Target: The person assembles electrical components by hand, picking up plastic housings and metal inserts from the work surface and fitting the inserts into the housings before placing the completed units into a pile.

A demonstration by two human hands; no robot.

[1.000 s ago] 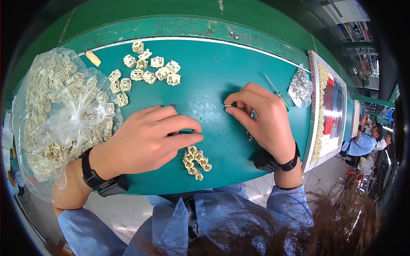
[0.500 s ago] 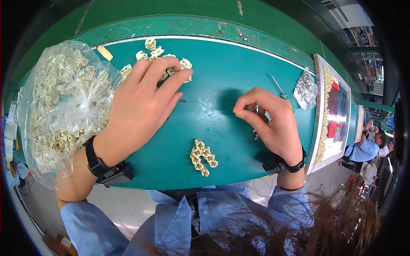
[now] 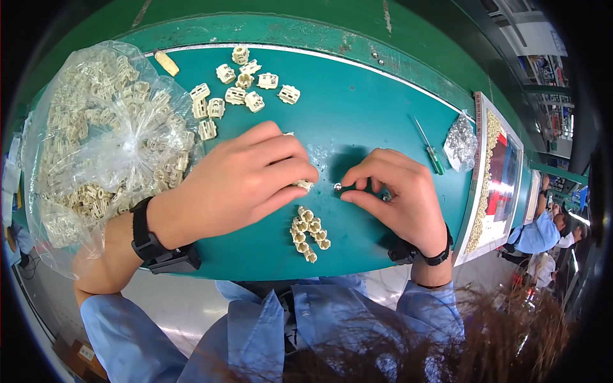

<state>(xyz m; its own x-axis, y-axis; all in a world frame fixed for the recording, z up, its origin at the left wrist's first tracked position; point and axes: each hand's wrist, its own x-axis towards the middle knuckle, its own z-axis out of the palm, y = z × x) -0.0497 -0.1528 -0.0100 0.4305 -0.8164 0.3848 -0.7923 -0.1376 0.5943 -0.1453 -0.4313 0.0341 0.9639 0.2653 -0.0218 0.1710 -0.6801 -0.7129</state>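
Over the middle of the table, my left hand (image 3: 255, 175) is closed on a cream plastic socket-like part (image 3: 302, 185), mostly hidden by the fingers. Facing it, my right hand (image 3: 402, 191) pinches a small shiny metal piece (image 3: 338, 187) between thumb and forefinger. More metal bits (image 3: 385, 196) show behind its curled fingers. Just below the hands stands a cluster of similar cream parts (image 3: 309, 231), their round openings facing up. Loose cream parts (image 3: 235, 96) lie scattered beyond my left hand.
A big clear plastic bag (image 3: 131, 147) full of cream parts fills the left side. A green-handled screwdriver (image 3: 435, 161), a small bag of metal pieces (image 3: 460, 143) and a framed board (image 3: 476, 185) lie to the right. A tan handle-like piece (image 3: 166, 63) rests near the far edge.
My left hand has come from the scattered parts toward the middle, bringing one cream part. My right hand has shifted slightly left and down, and a metal piece now shows at its fingertips.
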